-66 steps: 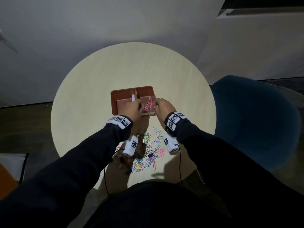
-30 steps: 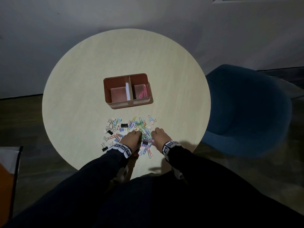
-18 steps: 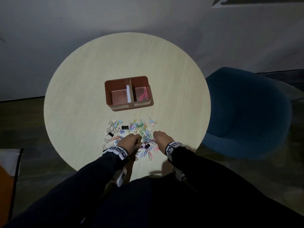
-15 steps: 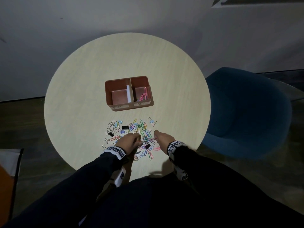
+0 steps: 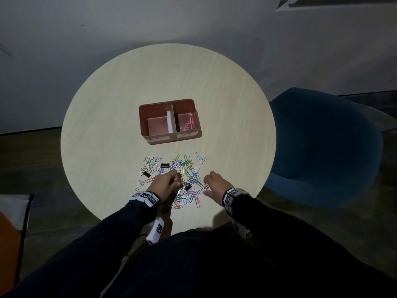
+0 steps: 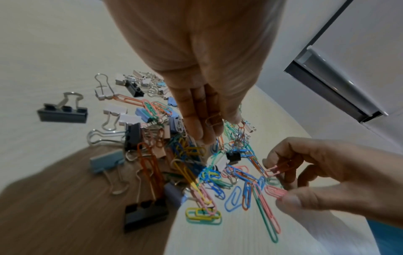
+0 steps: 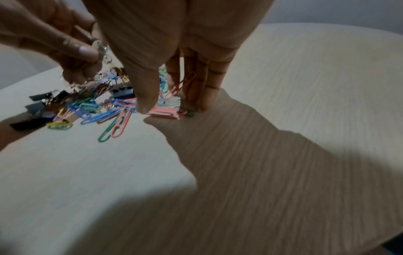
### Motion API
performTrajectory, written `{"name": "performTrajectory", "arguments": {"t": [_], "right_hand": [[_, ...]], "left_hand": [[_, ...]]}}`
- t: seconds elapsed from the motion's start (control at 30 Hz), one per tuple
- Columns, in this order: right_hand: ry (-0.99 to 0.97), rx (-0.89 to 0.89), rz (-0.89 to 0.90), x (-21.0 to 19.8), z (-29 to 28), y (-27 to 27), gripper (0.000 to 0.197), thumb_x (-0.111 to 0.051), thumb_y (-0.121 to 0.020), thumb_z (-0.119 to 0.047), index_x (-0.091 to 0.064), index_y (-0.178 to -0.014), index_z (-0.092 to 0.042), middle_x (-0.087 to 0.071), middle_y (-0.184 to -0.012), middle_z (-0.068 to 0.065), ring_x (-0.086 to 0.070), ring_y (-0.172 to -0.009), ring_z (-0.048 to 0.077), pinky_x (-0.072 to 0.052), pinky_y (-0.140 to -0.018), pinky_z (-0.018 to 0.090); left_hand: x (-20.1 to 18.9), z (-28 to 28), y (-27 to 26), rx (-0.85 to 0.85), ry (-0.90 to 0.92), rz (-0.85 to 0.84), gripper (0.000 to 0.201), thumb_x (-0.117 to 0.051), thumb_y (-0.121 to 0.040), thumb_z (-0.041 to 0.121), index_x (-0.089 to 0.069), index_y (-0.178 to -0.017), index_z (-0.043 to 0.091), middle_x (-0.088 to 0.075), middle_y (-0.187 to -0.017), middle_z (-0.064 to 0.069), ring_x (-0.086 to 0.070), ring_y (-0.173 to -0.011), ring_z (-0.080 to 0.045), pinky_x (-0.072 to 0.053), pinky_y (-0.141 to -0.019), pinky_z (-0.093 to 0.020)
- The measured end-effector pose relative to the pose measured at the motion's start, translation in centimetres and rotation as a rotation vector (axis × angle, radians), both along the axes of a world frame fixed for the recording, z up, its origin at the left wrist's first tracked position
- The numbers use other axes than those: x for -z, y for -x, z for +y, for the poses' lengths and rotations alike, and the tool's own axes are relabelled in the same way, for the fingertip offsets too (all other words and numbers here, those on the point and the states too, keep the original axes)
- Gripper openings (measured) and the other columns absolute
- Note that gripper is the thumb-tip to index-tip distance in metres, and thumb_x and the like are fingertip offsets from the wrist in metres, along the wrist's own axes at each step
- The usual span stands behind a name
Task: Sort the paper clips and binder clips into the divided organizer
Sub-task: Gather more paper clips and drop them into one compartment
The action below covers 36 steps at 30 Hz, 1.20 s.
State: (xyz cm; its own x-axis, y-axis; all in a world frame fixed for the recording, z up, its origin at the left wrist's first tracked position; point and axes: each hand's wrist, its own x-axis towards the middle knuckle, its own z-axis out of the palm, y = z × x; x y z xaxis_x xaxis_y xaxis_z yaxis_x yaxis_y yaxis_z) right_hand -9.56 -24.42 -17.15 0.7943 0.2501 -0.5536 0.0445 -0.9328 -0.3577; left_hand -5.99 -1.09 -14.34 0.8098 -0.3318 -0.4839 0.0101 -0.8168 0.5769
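Head view looks steeply down over the whole counter (image 5: 120, 117). Both wrist views sit close, facing along the fingers; all share the clip pile (image 5: 182, 179).

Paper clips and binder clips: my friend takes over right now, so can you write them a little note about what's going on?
Left grip: over the pile, pinches a hanging tangle of clips.
Right grip: beside it, pinches pink paper clips.
Things: the organizer sits mid-table; the mixed pile lies between it and the hands.
Done: a few pink paper clips lie in the right compartment. The left compartment shows no clips.
Left: nearly everything. Paper clips probably go right and binder clips left, though the front labels are too blurred to be sure.
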Motion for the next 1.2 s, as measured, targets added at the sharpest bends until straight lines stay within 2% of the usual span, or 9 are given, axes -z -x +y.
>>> {"name": "performTrajectory", "arguments": {"t": [0.1, 0.23, 0.37, 0.5, 0.53, 0.63, 0.7, 0.83, 1.2], "right_hand": [[0.041, -0.083, -0.009, 0.3, 0.3, 0.5, 0.049, -0.072, -0.085, -0.026, -0.048, -0.123, -0.006, -0.042, -0.125, 0.012, -0.044, -0.114, 0.029, -0.047, -0.081, 0.039], [0.057, -0.131, -0.006, 0.7, 0.7, 0.7, 0.028, -0.061, -0.092, -0.011, -0.050, -0.116, -0.002, -0.044, -0.121, 0.016, -0.048, -0.112, 0.034, -0.048, -0.080, 0.042], [0.089, -0.144, -0.009, 0.5, 0.9, 0.7, 0.023, -0.055, -0.096, -0.010, -0.050, -0.117, -0.002, -0.045, -0.120, 0.016, -0.049, -0.109, 0.034, -0.046, -0.072, 0.040], [0.094, -0.119, -0.013, -0.1, 1.0, 0.8, 0.021, -0.051, -0.098, -0.012, -0.047, -0.116, -0.004, -0.048, -0.118, 0.015, -0.050, -0.107, 0.033, -0.037, -0.066, 0.036], [0.090, -0.106, -0.003, -0.3, 1.0, 0.8, 0.020, -0.050, -0.098, -0.012, -0.046, -0.117, -0.005, -0.049, -0.117, 0.014, -0.051, -0.106, 0.033, -0.037, -0.066, 0.036], [0.080, -0.045, 0.055, -1.6, 1.2, 0.3, 0.029, -0.051, -0.095, -0.005, -0.039, -0.122, -0.007, -0.054, -0.112, 0.014, -0.053, -0.090, 0.032, -0.038, -0.066, 0.035], [0.043, -0.007, 0.080, -2.3, 1.3, 0.0, 0.041, -0.048, -0.090, 0.004, -0.034, -0.127, -0.006, -0.055, -0.105, 0.016, -0.048, -0.078, 0.029, -0.037, -0.066, 0.034], [-0.074, 0.058, 0.067, -3.1, 1.5, -0.5, 0.055, -0.039, -0.085, 0.010, -0.034, -0.135, -0.011, -0.044, -0.095, 0.004, -0.043, -0.078, 0.025, -0.034, -0.068, 0.031], [-0.245, 0.144, 0.015, -4.1, 2.5, -2.6, 0.039, -0.039, -0.094, 0.005, -0.053, -0.124, -0.016, -0.051, -0.087, 0.001, -0.046, -0.074, 0.020, -0.039, -0.066, 0.029]], "left_hand": [[-0.2, 0.0, 0.1, 0.001, 0.022, -0.017, 0.011, -0.059, -0.094, 0.022, -0.052, -0.088, 0.016, -0.060, -0.073, 0.003, -0.053, -0.070, -0.020, -0.033, -0.056, -0.022], [-0.6, 0.2, 0.0, 0.009, 0.076, -0.057, 0.009, -0.058, -0.094, 0.024, -0.055, -0.088, 0.018, -0.063, -0.080, 0.002, -0.056, -0.076, -0.020, -0.036, -0.060, -0.023], [-1.1, 0.4, -0.2, -0.003, 0.096, -0.068, 0.010, -0.057, -0.095, 0.024, -0.052, -0.089, 0.018, -0.060, -0.078, 0.007, -0.054, -0.072, -0.015, -0.036, -0.060, -0.024], [-1.5, 0.0, -0.2, -0.036, 0.126, -0.024, 0.012, -0.054, -0.096, 0.019, -0.047, -0.089, 0.012, -0.056, -0.073, 0.015, -0.049, -0.067, 0.006, -0.034, -0.056, -0.020], [-1.5, 0.0, -0.2, -0.049, 0.141, -0.004, 0.013, -0.053, -0.096, 0.018, -0.046, -0.086, 0.015, -0.060, -0.076, 0.014, -0.053, -0.070, 0.006, -0.036, -0.058, -0.020], [-1.0, 0.3, -0.3, -0.076, 0.138, 0.002, 0.019, -0.053, -0.093, 0.020, -0.041, -0.079, 0.023, -0.061, -0.074, 0.002, -0.055, -0.067, -0.018, -0.038, -0.061, -0.029], [-1.1, 0.3, -0.2, -0.070, 0.122, 0.000, 0.021, -0.054, -0.093, 0.019, -0.040, -0.077, 0.024, -0.053, -0.067, 0.002, -0.047, -0.062, -0.019, -0.037, -0.060, -0.031], [-1.2, 0.1, -0.1, -0.075, 0.130, -0.002, 0.021, -0.054, -0.093, 0.019, -0.041, -0.077, 0.023, -0.052, -0.068, 0.004, -0.047, -0.064, -0.019, -0.037, -0.061, -0.031], [-2.4, 0.5, -1.6, -0.120, 0.160, -0.059, 0.020, -0.055, -0.092, 0.018, -0.041, -0.078, 0.017, -0.053, -0.067, -0.001, -0.045, -0.062, -0.017, -0.037, -0.060, -0.030]]}}
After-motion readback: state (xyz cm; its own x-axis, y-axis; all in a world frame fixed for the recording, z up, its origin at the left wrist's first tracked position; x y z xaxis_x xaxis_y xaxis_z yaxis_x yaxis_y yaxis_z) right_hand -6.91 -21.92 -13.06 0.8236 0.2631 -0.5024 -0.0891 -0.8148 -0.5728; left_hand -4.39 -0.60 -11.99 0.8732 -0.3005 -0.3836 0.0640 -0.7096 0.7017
